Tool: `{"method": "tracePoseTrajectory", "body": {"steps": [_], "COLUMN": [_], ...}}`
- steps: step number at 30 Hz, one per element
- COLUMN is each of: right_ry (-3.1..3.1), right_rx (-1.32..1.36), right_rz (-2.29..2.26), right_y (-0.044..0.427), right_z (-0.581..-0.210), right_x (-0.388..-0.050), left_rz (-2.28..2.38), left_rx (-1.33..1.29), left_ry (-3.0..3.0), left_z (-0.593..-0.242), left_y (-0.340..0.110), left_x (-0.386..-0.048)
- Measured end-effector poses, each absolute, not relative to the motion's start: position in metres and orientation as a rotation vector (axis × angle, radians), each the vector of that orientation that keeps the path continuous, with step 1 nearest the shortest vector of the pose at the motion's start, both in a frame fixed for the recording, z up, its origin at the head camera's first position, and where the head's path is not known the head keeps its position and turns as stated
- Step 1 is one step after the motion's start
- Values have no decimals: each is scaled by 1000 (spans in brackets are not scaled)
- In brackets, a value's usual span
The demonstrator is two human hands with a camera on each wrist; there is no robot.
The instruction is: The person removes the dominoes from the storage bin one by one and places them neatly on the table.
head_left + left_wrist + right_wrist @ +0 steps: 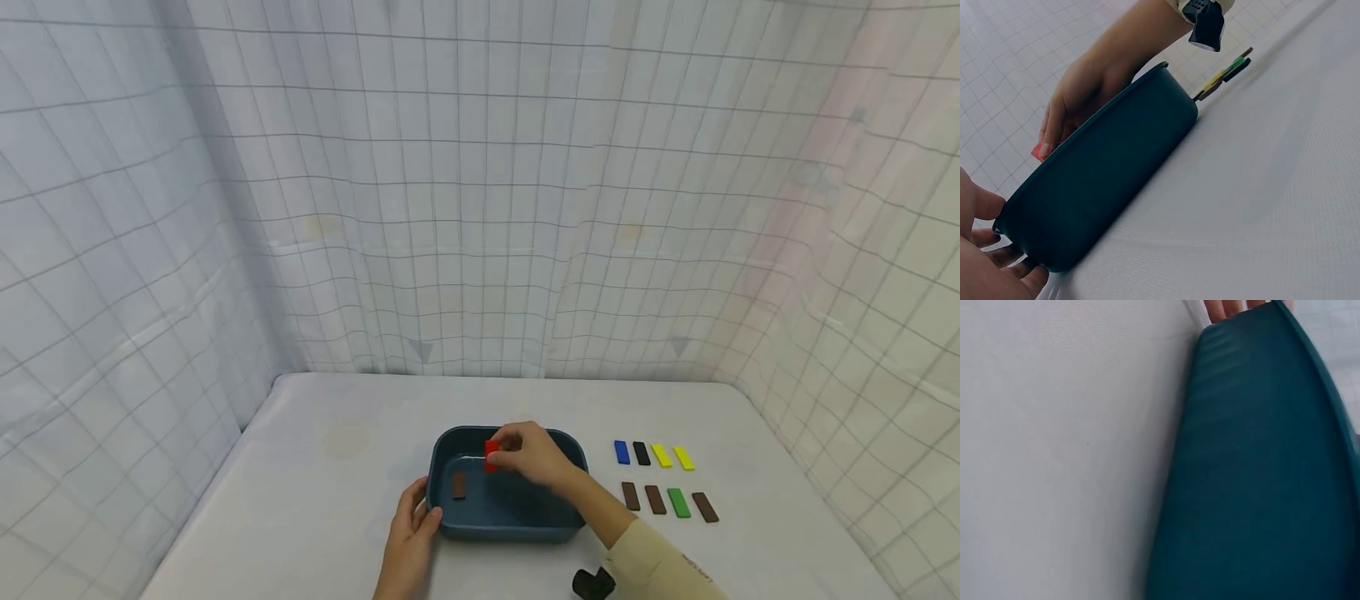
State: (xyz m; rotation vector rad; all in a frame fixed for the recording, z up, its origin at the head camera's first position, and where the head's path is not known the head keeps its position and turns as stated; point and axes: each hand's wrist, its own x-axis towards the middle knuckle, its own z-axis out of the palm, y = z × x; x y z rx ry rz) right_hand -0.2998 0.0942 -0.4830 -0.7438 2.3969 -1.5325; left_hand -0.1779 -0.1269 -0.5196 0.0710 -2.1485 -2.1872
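Observation:
A dark teal rectangular tub [510,533] stands on the white-covered table. My left hand [408,537] grips its left end, with the thumb by the rim and the fingers against the outer wall [979,240]. Above the tub's inside, my right hand [534,458] pinches a small red rectangular tile [491,450] held upright between thumb and fingers. The left wrist view shows the red tile [1039,152] just past the tub's rim, partly covered by the fingers. One brown tile [459,485] lies inside the tub, near its left end. In the right wrist view the tub's wall [1260,462] hides the right hand.
Right of the tub, tiles lie in two rows. The back row has a blue [622,452], a black [641,453] and two yellow tiles [683,457]; the front row has brown ones [656,500] and a green one [678,503]. Gridded white curtains [487,208] surround the table.

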Motion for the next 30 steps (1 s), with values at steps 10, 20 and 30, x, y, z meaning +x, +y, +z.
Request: {"method": "tracePoseTrajectory", "body": {"steps": [10, 20, 30], "right_ry": [2393, 2354, 2364], "right_rx": [-628, -501, -468], "right_rz": [-1540, -1637, -1629], "right_y": [132, 168, 198], "right_z": [-471, -471, -465], "right_x": [-289, -276, -265], "left_rz": [-2164, -2175, -2171], "left_rx": [40, 42, 47], "left_ry": [-2154, -2147, -2134], "left_z": [-521, -523, -523], "left_y": [-127, -127, -127], "left_x": [-177, -179, -177]}}
